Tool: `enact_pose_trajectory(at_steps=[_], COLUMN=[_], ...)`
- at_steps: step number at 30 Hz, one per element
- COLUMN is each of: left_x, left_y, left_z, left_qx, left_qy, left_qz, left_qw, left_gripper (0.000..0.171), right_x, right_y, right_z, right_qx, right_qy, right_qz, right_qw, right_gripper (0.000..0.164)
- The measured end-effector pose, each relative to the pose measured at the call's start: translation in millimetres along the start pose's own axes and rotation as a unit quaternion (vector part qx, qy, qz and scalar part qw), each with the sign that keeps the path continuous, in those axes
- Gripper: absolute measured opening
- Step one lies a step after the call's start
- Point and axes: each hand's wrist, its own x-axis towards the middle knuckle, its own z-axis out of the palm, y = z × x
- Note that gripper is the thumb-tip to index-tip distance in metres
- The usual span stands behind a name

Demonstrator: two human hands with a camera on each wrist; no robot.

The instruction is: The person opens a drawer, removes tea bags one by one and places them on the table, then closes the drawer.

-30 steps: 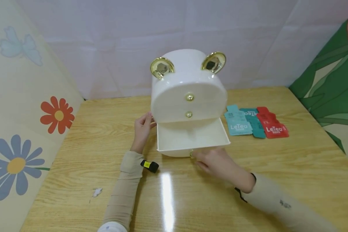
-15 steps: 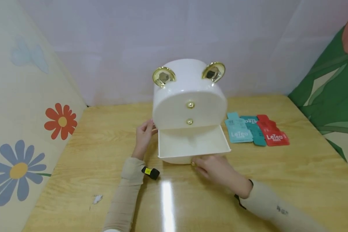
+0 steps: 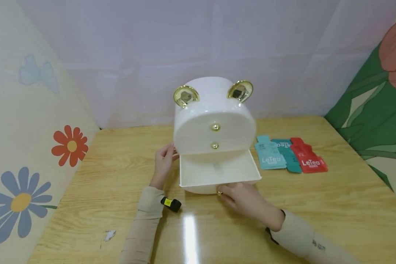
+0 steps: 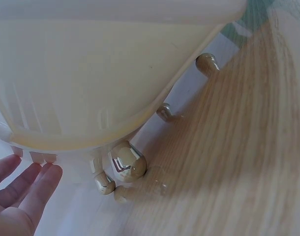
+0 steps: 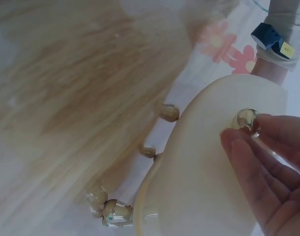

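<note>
A white rounded storage box (image 3: pixel 196 134) with two gold ears and gold knobs stands on the table, its bottom drawer (image 3: pixel 217 170) pulled out and bare inside. At the front of that drawer, my right hand (image 3: pixel 250 203) pinches the gold knob (image 5: pixel 246 118) between thumb and fingers, as the right wrist view shows closely. My left hand (image 3: pixel 162 167) is at the box's left side. In the left wrist view its fingers (image 4: pixel 44 189) are extended, with the tips against the box's side. Small gold feet (image 4: pixel 128 162) hold the box above the tabletop.
Right of the box lie two teal LeTea packets, a light one (image 3: pixel 270 156) and a darker one (image 3: pixel 293 161), and a red LeTea packet (image 3: pixel 308 157). A white scuff (image 3: pixel 110 235) marks the wooden table (image 3: pixel 118 176) at front left. Painted panels stand on both sides.
The whole scene sits lower in the head view as the camera tilts up. Both hands keep their places on the box and knob, and the drawer stays pulled out.
</note>
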Motion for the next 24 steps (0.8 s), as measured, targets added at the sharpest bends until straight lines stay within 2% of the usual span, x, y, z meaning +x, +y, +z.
enact_pose_trajectory(at_steps=[13,24], left_x=[-2.1,-1.2], left_y=[1.8,1.6], left_z=[-0.1,-1.2], left_qx=[0.007,0.004], left_qy=[-0.001,-0.01], left_qz=[0.005,0.005], left_qw=[1.0,0.9999], left_gripper=[0.031,0.032], right_x=[6,18], right_y=[6,17], right_z=[2,1], right_qx=[0.005,0.012], right_qy=[0.005,-0.016], right_qz=[0.012,0.03], right_qw=[1.0,0.999], right_gripper=[0.013,0.009])
